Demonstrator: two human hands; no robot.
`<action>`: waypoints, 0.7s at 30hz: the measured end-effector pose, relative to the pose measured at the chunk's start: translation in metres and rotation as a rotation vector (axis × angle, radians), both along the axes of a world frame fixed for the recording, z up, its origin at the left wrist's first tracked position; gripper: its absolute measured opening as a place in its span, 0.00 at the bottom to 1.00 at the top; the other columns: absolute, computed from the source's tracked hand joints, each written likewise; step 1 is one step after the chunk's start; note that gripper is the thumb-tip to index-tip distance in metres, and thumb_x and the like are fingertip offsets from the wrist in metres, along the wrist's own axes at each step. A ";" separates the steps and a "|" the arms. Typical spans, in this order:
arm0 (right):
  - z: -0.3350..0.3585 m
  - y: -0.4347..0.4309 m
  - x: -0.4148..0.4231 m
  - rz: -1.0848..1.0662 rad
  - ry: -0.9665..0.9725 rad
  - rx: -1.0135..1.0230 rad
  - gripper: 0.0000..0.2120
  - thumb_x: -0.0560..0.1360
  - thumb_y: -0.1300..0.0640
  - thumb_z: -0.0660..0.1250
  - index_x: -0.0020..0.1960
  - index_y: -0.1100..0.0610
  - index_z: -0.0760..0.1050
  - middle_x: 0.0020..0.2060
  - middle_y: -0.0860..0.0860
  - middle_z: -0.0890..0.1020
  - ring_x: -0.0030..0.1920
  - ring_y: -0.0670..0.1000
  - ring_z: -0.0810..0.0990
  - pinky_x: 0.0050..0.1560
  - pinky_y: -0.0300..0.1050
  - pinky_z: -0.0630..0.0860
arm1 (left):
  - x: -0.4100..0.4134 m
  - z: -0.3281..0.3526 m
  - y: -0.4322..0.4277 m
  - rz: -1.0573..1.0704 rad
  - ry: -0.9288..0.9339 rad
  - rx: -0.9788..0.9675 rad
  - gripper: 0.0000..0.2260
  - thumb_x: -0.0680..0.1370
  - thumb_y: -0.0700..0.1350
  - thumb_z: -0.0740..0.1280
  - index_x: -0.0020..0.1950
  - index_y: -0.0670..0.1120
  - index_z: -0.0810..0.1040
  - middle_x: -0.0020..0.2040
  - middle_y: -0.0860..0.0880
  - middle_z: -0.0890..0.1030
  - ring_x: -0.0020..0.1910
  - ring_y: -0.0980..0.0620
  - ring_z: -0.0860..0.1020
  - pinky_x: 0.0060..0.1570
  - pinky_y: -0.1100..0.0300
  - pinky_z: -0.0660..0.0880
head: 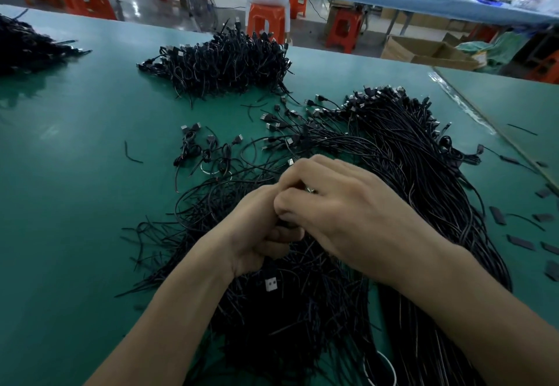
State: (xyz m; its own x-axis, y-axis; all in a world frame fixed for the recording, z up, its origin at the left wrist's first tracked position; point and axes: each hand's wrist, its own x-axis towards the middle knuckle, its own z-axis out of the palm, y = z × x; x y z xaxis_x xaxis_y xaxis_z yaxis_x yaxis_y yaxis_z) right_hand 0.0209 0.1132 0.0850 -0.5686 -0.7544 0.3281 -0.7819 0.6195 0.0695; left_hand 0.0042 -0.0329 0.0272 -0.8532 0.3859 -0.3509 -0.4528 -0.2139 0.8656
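Note:
My left hand and my right hand meet over the middle of a green table. Both have curled fingers closed around one black USB cable; its silver plug hangs out below my left hand. Under and around the hands lies a big loose mass of black USB cables, plugs pointing away from me. A heap of black twist ties lies below my wrists. The part of the cable inside the fists is hidden.
A pile of coiled, tied cables sits at the table's far middle, a few coiled ones nearer left, another dark pile at far left. Small black strips lie at right. Orange stools, a seated person and cardboard boxes stand beyond.

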 end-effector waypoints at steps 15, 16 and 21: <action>-0.002 0.021 -0.016 -0.097 -0.432 -0.224 0.05 0.78 0.51 0.68 0.47 0.49 0.82 0.57 0.44 0.73 0.48 0.38 0.73 0.48 0.33 0.70 | -0.004 -0.002 -0.015 -0.458 0.250 0.112 0.24 0.63 0.45 0.81 0.53 0.42 0.76 0.31 0.51 0.64 0.23 0.60 0.61 0.20 0.70 0.60; -0.002 0.022 -0.016 -0.107 -0.461 -0.212 0.04 0.77 0.50 0.69 0.47 0.47 0.82 0.60 0.44 0.72 0.48 0.35 0.72 0.49 0.30 0.67 | -0.003 -0.002 -0.015 -0.473 0.284 0.059 0.21 0.64 0.40 0.79 0.53 0.42 0.75 0.29 0.51 0.65 0.23 0.59 0.62 0.21 0.68 0.60; 0.000 0.022 -0.017 -0.084 -0.532 -0.158 0.03 0.77 0.54 0.70 0.48 0.49 0.83 0.50 0.41 0.78 0.50 0.40 0.76 0.51 0.36 0.71 | 0.000 0.000 -0.008 -0.453 0.331 -0.114 0.11 0.70 0.35 0.75 0.42 0.51 0.81 0.28 0.53 0.67 0.23 0.57 0.63 0.21 0.66 0.61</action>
State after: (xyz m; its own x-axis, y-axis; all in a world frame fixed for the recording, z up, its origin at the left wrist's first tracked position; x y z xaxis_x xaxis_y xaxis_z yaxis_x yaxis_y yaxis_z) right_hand 0.0039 0.1349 0.0853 -0.7429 -0.6640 0.0852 -0.6312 0.6524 -0.4195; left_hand 0.0041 -0.0407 0.0270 -0.6827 0.7143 -0.1541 -0.1781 0.0418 0.9831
